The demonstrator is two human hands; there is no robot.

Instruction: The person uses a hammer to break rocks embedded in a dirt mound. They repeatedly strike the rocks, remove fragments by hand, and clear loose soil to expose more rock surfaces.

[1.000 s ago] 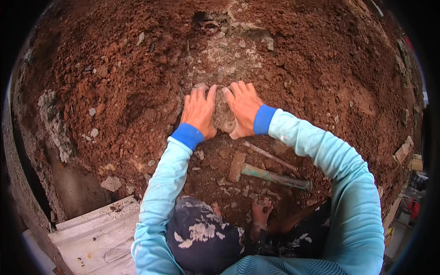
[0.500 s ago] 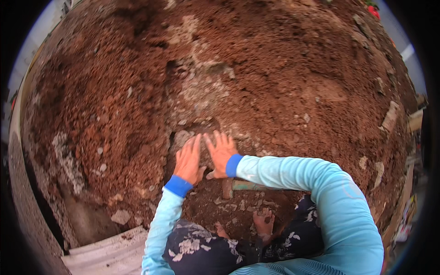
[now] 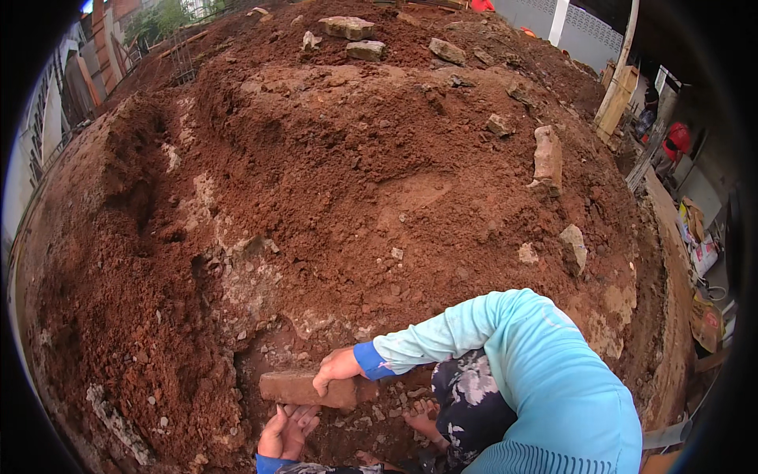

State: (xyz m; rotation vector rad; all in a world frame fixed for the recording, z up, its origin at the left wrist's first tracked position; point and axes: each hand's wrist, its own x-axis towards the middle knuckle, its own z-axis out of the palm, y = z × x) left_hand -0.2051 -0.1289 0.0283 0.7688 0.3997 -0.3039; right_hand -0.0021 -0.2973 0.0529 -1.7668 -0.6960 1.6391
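A long reddish-brown brick (image 3: 276, 388) lies in a shallow dug-out spot in front of me, crusted with soil. My right hand (image 3: 336, 370) reaches over it from the right, its fingers bent down over the top and near side. Just below the brick's near edge is my left hand (image 3: 287, 431), palm turned up and fingers stretched out toward the brick. Whether its fingertips touch the underside, I cannot tell. My bare foot (image 3: 424, 419) rests on the soil to the right of the brick.
Loose red soil slopes up ahead. Stone chunks (image 3: 347, 28) lie on the far mound, and a broken brick piece (image 3: 546, 158) is on the right. A wooden post (image 3: 620, 71) leans at the far right, near a person in red (image 3: 676, 141). Sacks (image 3: 703, 257) lie along the right side.
The view has tilted up and turned right. Both hands were side by side over the soil; now my right hand grips a brick and my left has turned palm up. A tool with a greenish handle is out of sight.
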